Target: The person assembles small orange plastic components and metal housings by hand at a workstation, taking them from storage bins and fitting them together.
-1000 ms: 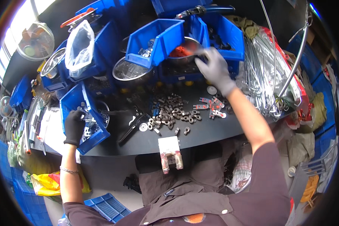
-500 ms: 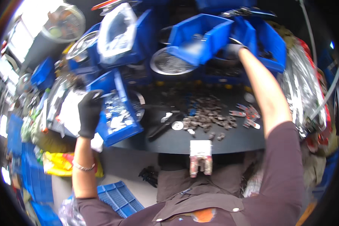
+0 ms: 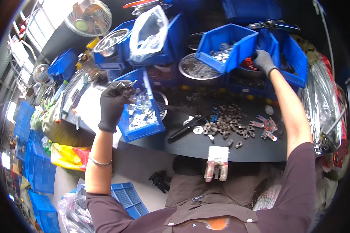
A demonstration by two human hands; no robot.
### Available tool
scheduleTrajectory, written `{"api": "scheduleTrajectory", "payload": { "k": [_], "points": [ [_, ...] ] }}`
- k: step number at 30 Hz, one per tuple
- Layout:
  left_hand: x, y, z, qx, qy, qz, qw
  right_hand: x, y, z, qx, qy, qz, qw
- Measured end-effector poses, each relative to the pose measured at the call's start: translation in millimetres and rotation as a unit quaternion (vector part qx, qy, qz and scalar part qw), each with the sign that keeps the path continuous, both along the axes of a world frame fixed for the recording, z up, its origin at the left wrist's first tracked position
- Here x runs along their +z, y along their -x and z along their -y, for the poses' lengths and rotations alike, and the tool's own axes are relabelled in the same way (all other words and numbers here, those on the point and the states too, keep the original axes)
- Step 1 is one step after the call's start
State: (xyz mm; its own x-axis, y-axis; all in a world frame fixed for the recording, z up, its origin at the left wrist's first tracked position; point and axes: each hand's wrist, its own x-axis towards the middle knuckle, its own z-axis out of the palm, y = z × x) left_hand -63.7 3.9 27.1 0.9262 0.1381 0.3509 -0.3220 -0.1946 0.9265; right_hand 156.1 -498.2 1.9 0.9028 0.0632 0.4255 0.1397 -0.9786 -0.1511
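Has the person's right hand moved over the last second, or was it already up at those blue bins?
Yes. The right hand was already among the bins, but has gone further back, from in front of the tilted blue bin to beside its right wall.

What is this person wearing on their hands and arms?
The left hand wears a black glove that ends at the wrist, and the right hand a dark grey one. Both forearms are bare past the gloves. A thin silvery bangle circles the left forearm. Short dark maroon sleeves cover the upper arms down to about the elbow. No markings show on either glove.
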Motion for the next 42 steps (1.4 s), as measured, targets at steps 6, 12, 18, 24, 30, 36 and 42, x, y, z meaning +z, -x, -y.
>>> {"api": "scheduleTrajectory", "payload": {
  "k": [6,12,18,24,30,36,42],
  "points": [
    [4.9,16.3,47.1,-0.103,0.058,-0.014,0.993,-3.3,6.7,-6.1,-0.029,-0.113,0.028,0.993],
    [-11.3,22.6,109.9,-0.179,0.129,-0.049,0.974,-2.1,20.6,7.9,-0.030,-0.222,0.031,0.974],
    [-69.5,28.0,164.7,-0.243,0.277,-0.134,0.920,-1.1,23.9,12.4,-0.009,-0.284,0.008,0.959],
    [-113.6,30.6,214.9,-0.254,0.346,-0.210,0.878,0.2,26.0,7.4,-0.049,-0.212,0.017,0.976],
    [-165.6,23.8,232.4,-0.244,0.174,-0.166,0.939,-6.4,24.5,2.3,-0.039,-0.284,0.047,0.957],
    [-176.3,29.0,238.5,-0.162,-0.148,-0.072,0.973,-8.4,63.6,-7.1,0.111,-0.699,-0.017,0.706],
    [-167.8,37.5,239.7,-0.103,-0.267,0.031,0.958,-46.9,173.7,-8.2,0.269,-0.434,-0.113,0.852]
  ]
}}
